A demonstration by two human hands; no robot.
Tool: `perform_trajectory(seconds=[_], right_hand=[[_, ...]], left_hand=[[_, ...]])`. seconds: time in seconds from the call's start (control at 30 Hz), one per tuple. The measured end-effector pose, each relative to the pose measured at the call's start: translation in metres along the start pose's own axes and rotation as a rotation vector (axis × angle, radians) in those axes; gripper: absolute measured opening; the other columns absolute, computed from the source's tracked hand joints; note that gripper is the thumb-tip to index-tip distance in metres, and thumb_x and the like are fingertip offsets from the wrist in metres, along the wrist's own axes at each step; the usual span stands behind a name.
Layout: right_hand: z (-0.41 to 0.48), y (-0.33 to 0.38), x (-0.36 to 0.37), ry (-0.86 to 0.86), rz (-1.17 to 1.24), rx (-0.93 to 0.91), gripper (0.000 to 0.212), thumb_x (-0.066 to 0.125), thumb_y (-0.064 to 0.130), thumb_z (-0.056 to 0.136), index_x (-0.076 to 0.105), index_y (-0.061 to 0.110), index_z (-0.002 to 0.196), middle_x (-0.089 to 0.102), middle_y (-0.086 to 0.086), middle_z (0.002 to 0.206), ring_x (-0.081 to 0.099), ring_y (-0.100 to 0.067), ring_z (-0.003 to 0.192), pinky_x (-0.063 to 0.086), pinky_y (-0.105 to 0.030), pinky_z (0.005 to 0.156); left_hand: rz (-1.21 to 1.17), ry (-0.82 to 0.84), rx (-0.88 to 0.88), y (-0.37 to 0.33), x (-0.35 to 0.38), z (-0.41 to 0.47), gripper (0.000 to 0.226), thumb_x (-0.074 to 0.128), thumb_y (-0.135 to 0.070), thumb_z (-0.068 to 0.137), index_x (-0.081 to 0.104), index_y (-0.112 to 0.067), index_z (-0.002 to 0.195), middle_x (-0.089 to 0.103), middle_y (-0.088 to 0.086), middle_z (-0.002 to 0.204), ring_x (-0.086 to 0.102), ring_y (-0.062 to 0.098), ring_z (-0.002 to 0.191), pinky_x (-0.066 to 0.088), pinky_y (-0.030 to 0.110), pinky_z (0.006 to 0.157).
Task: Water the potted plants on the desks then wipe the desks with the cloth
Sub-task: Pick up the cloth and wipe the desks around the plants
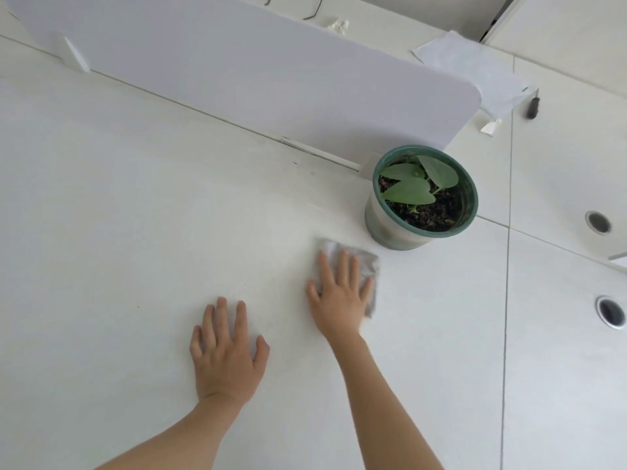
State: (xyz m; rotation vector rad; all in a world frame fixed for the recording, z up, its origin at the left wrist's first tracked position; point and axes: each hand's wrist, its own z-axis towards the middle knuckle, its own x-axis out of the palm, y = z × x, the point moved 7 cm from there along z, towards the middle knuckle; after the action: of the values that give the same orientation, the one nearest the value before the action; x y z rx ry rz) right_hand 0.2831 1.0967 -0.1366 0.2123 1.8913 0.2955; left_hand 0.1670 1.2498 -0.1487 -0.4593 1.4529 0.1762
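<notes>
Desk (118, 232): left hand (227, 354) flat on its surface, near edge; right hand (341, 293) to its right and farther in, flat on the cloth (368, 266); potted plant (422, 198) just behind and right of the cloth, apart from it. Divider panel (237, 69) upright along the desk's back edge, behind the plant; papers (471, 69) behind the panel's right end; two cable holes (610, 312) in the adjoining desk, far right.

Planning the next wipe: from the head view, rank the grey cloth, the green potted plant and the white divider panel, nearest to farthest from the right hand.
1. Grey cloth, under the right hand.
2. Green potted plant, just beyond, right.
3. White divider panel, along the desk's back edge.
</notes>
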Motion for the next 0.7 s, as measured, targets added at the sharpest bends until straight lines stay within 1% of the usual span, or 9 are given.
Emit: perform_trajectory(seconds=[0.1, 0.3, 0.33, 0.4, 0.43, 0.47, 0.57, 0.63, 0.7], right_hand=[[0.031, 0.049, 0.009, 0.109, -0.077, -0.249, 0.055, 0.025, 0.044, 0.094, 0.004, 0.035, 0.145, -0.004, -0.003, 0.158, -0.010, -0.021, 0.144, -0.011, -0.051, 0.113], [0.045, 0.061, 0.008, 0.107, -0.112, -0.319, 0.056, 0.023, 0.044, 0.094, 0.007, 0.029, 0.146, 0.000, -0.002, 0.158, -0.007, -0.022, 0.145, -0.010, -0.049, 0.114], [0.034, 0.052, 0.010, 0.099, -0.122, -0.337, 0.056, 0.021, 0.045, 0.093, 0.011, 0.028, 0.145, 0.004, -0.004, 0.158, -0.002, -0.024, 0.145, -0.007, -0.050, 0.114], [0.008, 0.024, 0.009, 0.054, -0.139, -0.341, 0.057, 0.024, 0.044, 0.087, 0.030, 0.026, 0.141, 0.026, -0.008, 0.152, 0.022, -0.030, 0.141, 0.012, -0.059, 0.111], [-0.003, 0.001, 0.005, 0.026, -0.146, -0.302, 0.057, 0.027, 0.044, 0.085, 0.039, 0.026, 0.137, 0.035, -0.008, 0.148, 0.031, -0.031, 0.137, 0.022, -0.061, 0.107], [-0.010, -0.027, -0.002, -0.010, -0.144, -0.234, 0.057, 0.027, 0.045, 0.083, 0.041, 0.027, 0.136, 0.037, -0.006, 0.148, 0.032, -0.029, 0.137, 0.025, -0.060, 0.108], [-0.025, -0.131, -0.036, -0.095, -0.053, 0.130, 0.053, 0.032, 0.041, 0.089, 0.029, 0.030, 0.141, 0.018, -0.001, 0.156, 0.012, -0.019, 0.144, 0.006, -0.049, 0.115], [-0.047, -0.186, -0.059, -0.196, 0.065, 0.398, 0.049, 0.042, 0.030, 0.091, 0.034, 0.025, 0.140, 0.021, -0.004, 0.155, 0.014, -0.023, 0.142, 0.008, -0.046, 0.115], [-0.070, -0.206, -0.068, -0.316, 0.135, 0.523, 0.044, 0.046, 0.023, 0.090, 0.044, 0.018, 0.133, 0.032, -0.008, 0.150, 0.023, -0.029, 0.137, 0.017, -0.046, 0.110]], left_hand=[[-0.004, 0.011, -0.008, 0.000, 0.001, -0.001, 0.057, 0.035, -0.038, 0.074, 0.043, -0.010, 0.123, 0.055, 0.026, 0.127, 0.033, 0.033, 0.121, 0.024, 0.045, 0.095], [-0.016, 0.019, -0.005, 0.000, 0.001, -0.001, 0.057, 0.034, -0.038, 0.074, 0.042, -0.010, 0.123, 0.056, 0.026, 0.126, 0.034, 0.033, 0.120, 0.025, 0.045, 0.094], [-0.018, 0.019, -0.005, 0.000, 0.000, -0.001, 0.058, 0.034, -0.038, 0.074, 0.042, -0.010, 0.123, 0.056, 0.026, 0.126, 0.034, 0.034, 0.120, 0.025, 0.045, 0.094], [-0.036, 0.016, -0.003, -0.001, -0.001, -0.001, 0.058, 0.034, -0.038, 0.074, 0.043, -0.009, 0.123, 0.056, 0.026, 0.126, 0.034, 0.034, 0.120, 0.024, 0.046, 0.094], [-0.040, 0.019, 0.000, -0.001, -0.002, 0.000, 0.058, 0.035, -0.038, 0.074, 0.044, -0.009, 0.122, 0.056, 0.027, 0.126, 0.035, 0.035, 0.119, 0.024, 0.047, 0.094], [-0.041, 0.024, 0.004, -0.002, -0.002, 0.000, 0.058, 0.035, -0.038, 0.073, 0.045, -0.008, 0.122, 0.056, 0.027, 0.125, 0.035, 0.035, 0.118, 0.024, 0.047, 0.093], [-0.050, 0.094, 0.006, -0.004, -0.001, 0.001, 0.059, 0.035, -0.037, 0.073, 0.051, -0.005, 0.120, 0.056, 0.028, 0.125, 0.035, 0.036, 0.118, 0.024, 0.048, 0.092], [-0.045, 0.158, 0.000, -0.003, 0.002, 0.001, 0.061, 0.034, -0.037, 0.073, 0.057, -0.004, 0.118, 0.056, 0.027, 0.125, 0.040, 0.038, 0.118, 0.027, 0.049, 0.093], [-0.048, 0.240, -0.011, -0.003, 0.004, -0.001, 0.062, 0.033, -0.037, 0.072, 0.060, -0.003, 0.116, 0.056, 0.027, 0.125, 0.049, 0.043, 0.116, 0.038, 0.052, 0.093]])
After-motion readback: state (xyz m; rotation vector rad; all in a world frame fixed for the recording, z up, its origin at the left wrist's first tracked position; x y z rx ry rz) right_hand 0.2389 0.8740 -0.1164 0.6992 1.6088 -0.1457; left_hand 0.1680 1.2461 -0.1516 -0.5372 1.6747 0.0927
